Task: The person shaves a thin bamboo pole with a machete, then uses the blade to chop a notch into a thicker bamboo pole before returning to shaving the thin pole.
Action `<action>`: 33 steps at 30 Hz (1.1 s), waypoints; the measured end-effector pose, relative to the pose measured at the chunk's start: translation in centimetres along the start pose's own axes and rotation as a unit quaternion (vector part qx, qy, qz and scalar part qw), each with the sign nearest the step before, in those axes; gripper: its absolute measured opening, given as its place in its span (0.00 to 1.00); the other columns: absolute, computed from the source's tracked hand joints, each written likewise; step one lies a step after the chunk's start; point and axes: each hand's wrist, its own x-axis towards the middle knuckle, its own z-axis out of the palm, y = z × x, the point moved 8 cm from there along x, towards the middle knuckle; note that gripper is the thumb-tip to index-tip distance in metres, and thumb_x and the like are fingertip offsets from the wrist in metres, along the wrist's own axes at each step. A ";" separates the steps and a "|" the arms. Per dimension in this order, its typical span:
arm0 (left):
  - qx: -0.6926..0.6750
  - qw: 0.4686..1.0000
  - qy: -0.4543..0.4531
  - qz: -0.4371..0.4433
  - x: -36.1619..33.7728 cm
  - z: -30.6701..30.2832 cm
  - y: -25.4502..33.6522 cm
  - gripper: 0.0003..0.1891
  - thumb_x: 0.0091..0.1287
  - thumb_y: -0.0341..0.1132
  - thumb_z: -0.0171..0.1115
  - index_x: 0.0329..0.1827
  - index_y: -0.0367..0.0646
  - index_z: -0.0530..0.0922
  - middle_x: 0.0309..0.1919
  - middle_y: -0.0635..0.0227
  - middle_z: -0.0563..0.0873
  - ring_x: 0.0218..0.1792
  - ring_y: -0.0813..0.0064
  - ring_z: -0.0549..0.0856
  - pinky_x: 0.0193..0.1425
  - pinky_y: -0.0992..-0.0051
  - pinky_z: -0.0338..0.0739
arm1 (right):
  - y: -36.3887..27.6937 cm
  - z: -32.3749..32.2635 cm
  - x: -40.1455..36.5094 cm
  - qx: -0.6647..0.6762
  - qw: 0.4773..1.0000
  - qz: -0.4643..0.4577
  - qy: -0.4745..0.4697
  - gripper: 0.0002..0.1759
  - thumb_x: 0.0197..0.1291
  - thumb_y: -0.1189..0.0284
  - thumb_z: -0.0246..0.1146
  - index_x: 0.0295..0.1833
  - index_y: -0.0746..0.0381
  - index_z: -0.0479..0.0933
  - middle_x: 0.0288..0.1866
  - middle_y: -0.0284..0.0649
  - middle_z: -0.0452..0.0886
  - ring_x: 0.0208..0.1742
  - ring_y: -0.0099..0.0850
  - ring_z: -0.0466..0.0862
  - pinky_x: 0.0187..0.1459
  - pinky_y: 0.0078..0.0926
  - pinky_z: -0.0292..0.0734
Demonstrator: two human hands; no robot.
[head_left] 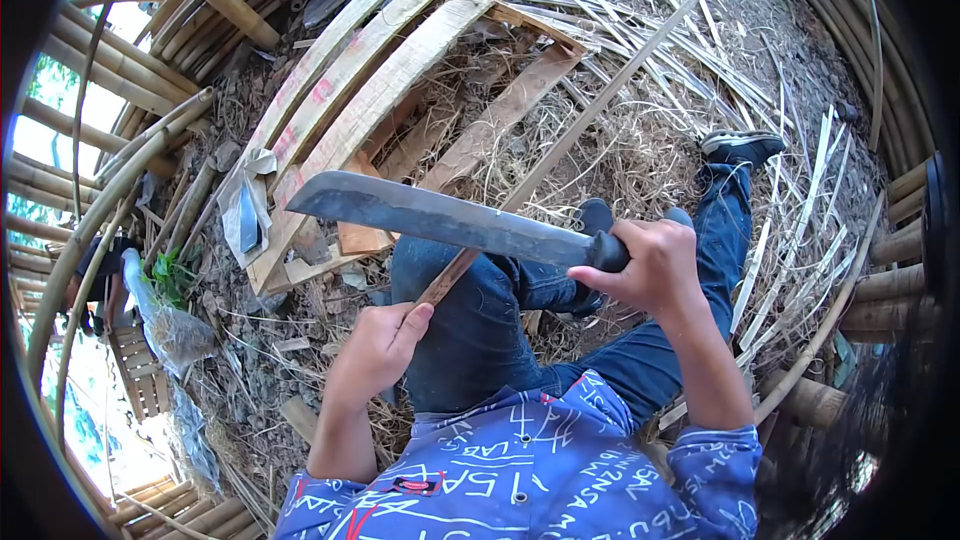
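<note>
My right hand (655,265) is closed round the black handle of a machete (450,225). Its broad dark blade points left and crosses over a long, thin bamboo strip (590,115). The near end of that strip is in my left hand (385,350), fingers wrapped round it just in front of my bent knee. From there the strip runs up and away to the top right. Where the two overlap, the blade lies over the strip in this view.
A wooden pallet (375,70) lies ahead on ground strewn with shavings (620,160). Split bamboo strips (800,230) are scattered to the right. Bamboo poles (130,70) stand at the left, where a person (100,285) is partly visible. My legs (470,340) stretch out in front.
</note>
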 end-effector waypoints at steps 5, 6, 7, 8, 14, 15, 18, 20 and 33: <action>-0.002 1.000 -0.023 -0.001 0.0 0.2 0.1 0.24 0.77 0.44 0.52 0.28 0.31 0.76 0.16 0.60 0.74 0.20 0.72 0.71 0.27 0.67 0.69 | 0.9 0.0 -0.5 -0.003 1.000 0.006 0.005 0.32 0.39 0.39 0.73 0.21 0.59 0.76 0.17 0.40 0.78 0.20 0.40 0.80 0.27 0.35 0.72; -0.004 1.000 -0.021 -0.001 0.0 0.2 0.0 0.24 0.77 0.44 0.52 0.28 0.31 0.76 0.16 0.60 0.74 0.20 0.72 0.71 0.27 0.67 0.69 | 0.9 -0.1 -0.5 -0.004 1.000 0.003 0.004 0.32 0.39 0.39 0.73 0.21 0.59 0.76 0.17 0.40 0.78 0.20 0.40 0.80 0.27 0.35 0.72; -0.001 1.000 -0.024 0.002 0.0 0.2 0.0 0.24 0.77 0.44 0.52 0.28 0.31 0.76 0.16 0.59 0.74 0.19 0.71 0.71 0.27 0.67 0.69 | 0.9 -0.2 -0.5 -0.006 1.000 0.007 -0.003 0.32 0.38 0.39 0.73 0.21 0.59 0.76 0.17 0.41 0.78 0.20 0.41 0.80 0.27 0.36 0.72; 0.001 1.000 -0.028 0.004 0.0 0.2 -0.1 0.24 0.77 0.45 0.52 0.28 0.31 0.76 0.16 0.58 0.74 0.19 0.71 0.72 0.27 0.67 0.69 | 1.0 -0.2 -0.5 -0.008 1.000 0.010 -0.010 0.33 0.38 0.38 0.73 0.22 0.60 0.77 0.17 0.41 0.78 0.21 0.41 0.80 0.27 0.36 0.72; 0.003 0.999 -0.039 -0.002 0.1 0.1 -0.5 0.25 0.77 0.46 0.52 0.29 0.31 0.76 0.16 0.56 0.75 0.19 0.67 0.72 0.27 0.65 0.69 | 1.0 -0.8 -0.7 -0.018 0.999 -0.018 0.028 0.37 0.41 0.34 0.71 0.18 0.59 0.72 0.15 0.39 0.76 0.17 0.39 0.79 0.25 0.33 0.72; 0.002 0.999 -0.039 -0.003 0.1 0.1 -0.5 0.25 0.77 0.46 0.52 0.29 0.31 0.76 0.16 0.56 0.75 0.19 0.67 0.72 0.27 0.65 0.69 | 1.1 -0.8 -0.7 -0.017 0.999 -0.019 0.027 0.37 0.41 0.34 0.71 0.18 0.59 0.72 0.15 0.39 0.76 0.17 0.39 0.79 0.25 0.33 0.72; 0.006 0.999 -0.037 0.009 0.2 0.0 -0.3 0.24 0.77 0.46 0.53 0.29 0.31 0.76 0.16 0.55 0.74 0.19 0.65 0.71 0.27 0.64 0.69 | 1.3 -0.8 -1.1 -0.029 0.999 -0.022 0.022 0.36 0.40 0.35 0.72 0.18 0.60 0.73 0.15 0.39 0.76 0.18 0.39 0.79 0.26 0.33 0.72; 0.018 0.999 -0.043 0.006 0.2 0.0 -0.6 0.24 0.77 0.45 0.53 0.29 0.31 0.76 0.17 0.54 0.74 0.18 0.64 0.71 0.27 0.64 0.69 | 1.9 -0.7 -1.3 -0.019 1.000 -0.002 0.008 0.36 0.37 0.35 0.72 0.22 0.61 0.77 0.18 0.41 0.77 0.21 0.42 0.80 0.27 0.36 0.73; 0.016 0.999 -0.039 0.017 0.1 -0.1 -0.1 0.23 0.76 0.44 0.53 0.29 0.31 0.76 0.17 0.50 0.74 0.18 0.59 0.71 0.26 0.63 0.69 | 2.3 -1.5 -1.7 -0.050 0.998 -0.030 0.032 0.38 0.40 0.34 0.71 0.17 0.60 0.71 0.14 0.40 0.74 0.17 0.40 0.78 0.24 0.34 0.72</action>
